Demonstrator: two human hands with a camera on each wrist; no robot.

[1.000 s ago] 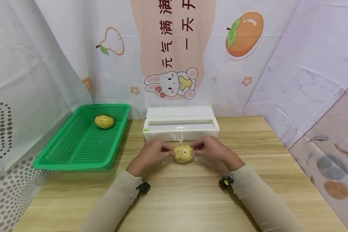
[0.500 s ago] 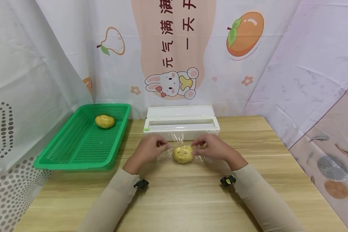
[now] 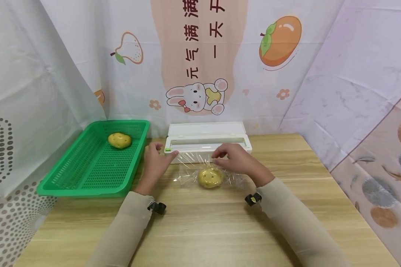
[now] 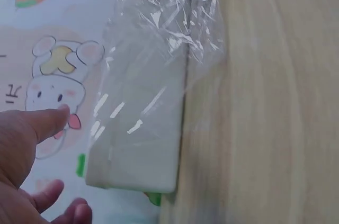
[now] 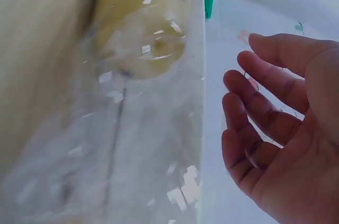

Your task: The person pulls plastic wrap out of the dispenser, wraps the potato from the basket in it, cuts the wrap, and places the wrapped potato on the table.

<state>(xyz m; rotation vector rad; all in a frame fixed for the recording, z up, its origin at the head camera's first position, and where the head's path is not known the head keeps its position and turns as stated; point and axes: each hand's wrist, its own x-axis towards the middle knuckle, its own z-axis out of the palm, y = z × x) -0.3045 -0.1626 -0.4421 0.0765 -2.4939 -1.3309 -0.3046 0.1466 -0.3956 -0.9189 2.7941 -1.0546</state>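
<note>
A yellow potato (image 3: 210,178) lies on the table under crinkled clear cling film (image 3: 187,177). The film runs up to a white cling film dispenser (image 3: 206,128) whose lid stands raised. At the dispenser's left end, my left hand (image 3: 155,162) is spread with thumb out, holding nothing. In the left wrist view its fingers (image 4: 45,122) are apart from the film. My right hand (image 3: 235,159) hovers above and right of the potato. The right wrist view shows its fingers (image 5: 265,113) loosely bent, nothing in them, and the film-covered potato (image 5: 137,28) beside it.
A green plastic basket (image 3: 133,167) with another potato (image 3: 119,140) in it stands on the left of the wooden table (image 3: 200,230). A green cutter tab (image 3: 168,150) sits at the dispenser's left corner. Printed cloth (image 3: 204,48) hangs behind.
Both hands have come away from the sides of the potato and film. The left moved left and up to the dispenser's end; the right rose slightly. The potato stays put.
</note>
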